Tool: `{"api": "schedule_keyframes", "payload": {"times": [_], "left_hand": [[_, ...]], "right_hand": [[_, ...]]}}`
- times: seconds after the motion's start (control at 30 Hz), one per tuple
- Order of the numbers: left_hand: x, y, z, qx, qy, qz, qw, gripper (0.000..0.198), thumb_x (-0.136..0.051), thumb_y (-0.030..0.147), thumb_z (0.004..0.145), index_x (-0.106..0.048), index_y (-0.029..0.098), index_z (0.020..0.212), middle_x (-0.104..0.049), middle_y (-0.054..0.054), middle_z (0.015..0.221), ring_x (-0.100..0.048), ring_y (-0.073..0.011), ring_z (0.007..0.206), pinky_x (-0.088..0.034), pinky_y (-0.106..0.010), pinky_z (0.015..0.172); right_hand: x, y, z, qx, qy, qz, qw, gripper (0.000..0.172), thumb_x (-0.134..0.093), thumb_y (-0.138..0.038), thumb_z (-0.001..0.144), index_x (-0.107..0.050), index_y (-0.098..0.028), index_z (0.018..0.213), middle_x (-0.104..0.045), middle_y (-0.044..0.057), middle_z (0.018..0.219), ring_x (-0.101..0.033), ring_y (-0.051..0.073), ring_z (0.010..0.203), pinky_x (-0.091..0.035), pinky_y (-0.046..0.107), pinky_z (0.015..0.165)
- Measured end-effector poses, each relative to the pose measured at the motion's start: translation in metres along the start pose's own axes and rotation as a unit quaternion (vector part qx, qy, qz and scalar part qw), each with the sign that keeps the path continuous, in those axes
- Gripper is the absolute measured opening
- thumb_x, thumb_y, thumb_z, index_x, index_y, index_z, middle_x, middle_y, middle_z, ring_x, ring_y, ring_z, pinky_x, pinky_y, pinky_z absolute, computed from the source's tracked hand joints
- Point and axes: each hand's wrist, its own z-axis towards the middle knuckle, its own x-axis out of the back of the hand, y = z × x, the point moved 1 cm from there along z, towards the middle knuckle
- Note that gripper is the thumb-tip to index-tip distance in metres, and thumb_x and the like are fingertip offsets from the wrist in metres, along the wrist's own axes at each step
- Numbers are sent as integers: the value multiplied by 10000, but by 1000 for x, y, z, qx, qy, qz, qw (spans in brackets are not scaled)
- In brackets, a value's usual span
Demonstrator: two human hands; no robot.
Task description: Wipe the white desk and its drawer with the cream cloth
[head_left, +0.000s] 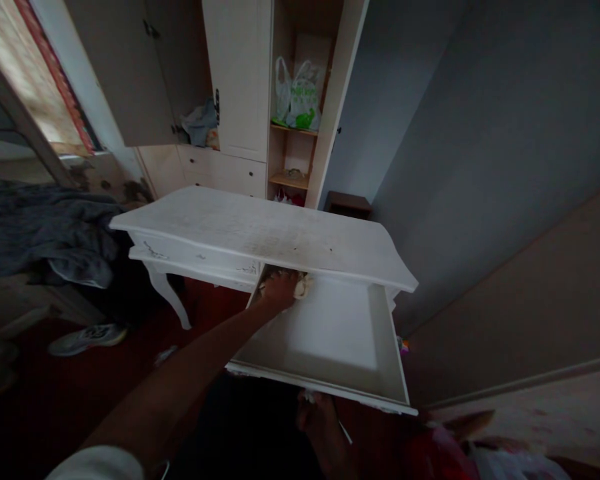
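A white drawer [330,330] is pulled out of the right half of a white table [240,217]. Inside its back left corner, my left hand [280,291] presses down on a crumpled cream cloth [303,285], fingers curled over it. Below the drawer's front edge is my right hand [316,412], dim, with its fingers closed around a small whitish thing that I cannot make out. Dark marks show on the table top above the drawer.
Behind the table stands a white wardrobe [241,80] with open doors and a plastic bag [304,100] on a shelf. Dark clothes [45,230] lie at the left. A shoe [87,339] is on the red floor. Bags [515,463] sit at the lower right.
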Motion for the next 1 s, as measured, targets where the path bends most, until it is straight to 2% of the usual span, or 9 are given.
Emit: {"api": "schedule_keyframes", "payload": {"times": [0.2,0.33,0.47,0.67,0.87,1.0], "left_hand": [[-7,8,15,1,28,-19,999,456,-516,219,835,-562,194,1287,-605,-193,1260,-537,-381,1151,-448,-525,906],[-8,10,17,0,39,-32,999,496,-528,227,825,-557,223,1320,-602,-188,1280,-533,-392,1158,-434,-542,905],[-6,23,21,-10,36,-36,999,533,-562,216,805,-556,277,1335,-615,-165,1285,-543,-404,1163,-412,-561,912],[1,65,29,-54,36,-24,998,449,-416,173,911,-569,269,1322,-617,-163,1299,-548,-403,1179,-399,-607,905],[-2,120,38,-129,48,-44,989,392,-501,168,874,-604,210,1250,-639,-186,1226,-576,-390,1130,-429,-621,884],[-3,161,45,-207,69,-53,974,416,-489,147,883,-583,200,1286,-638,-179,1247,-547,-358,1179,-411,-592,950]], "right_hand": [[-1,1,0,2,27,-3,1000,424,-821,-572,651,-718,-189,800,-701,30,756,-557,119,498,-431,265,479],[0,3,2,9,20,-1,1000,432,-822,-589,639,-718,-194,780,-703,28,738,-552,118,485,-432,267,480],[2,3,3,1,9,3,1000,397,-829,-555,649,-716,-195,774,-709,28,741,-548,116,475,-420,263,471],[3,3,2,-22,9,-6,1000,432,-828,-567,644,-724,-181,806,-715,43,763,-569,128,491,-440,278,500],[2,3,1,-12,5,-15,1000,477,-794,-621,655,-728,-191,851,-709,50,767,-561,133,494,-439,296,523],[0,2,-2,-19,-3,-7,1000,447,-793,-591,670,-721,-186,846,-708,54,783,-570,138,511,-451,304,547]]}}
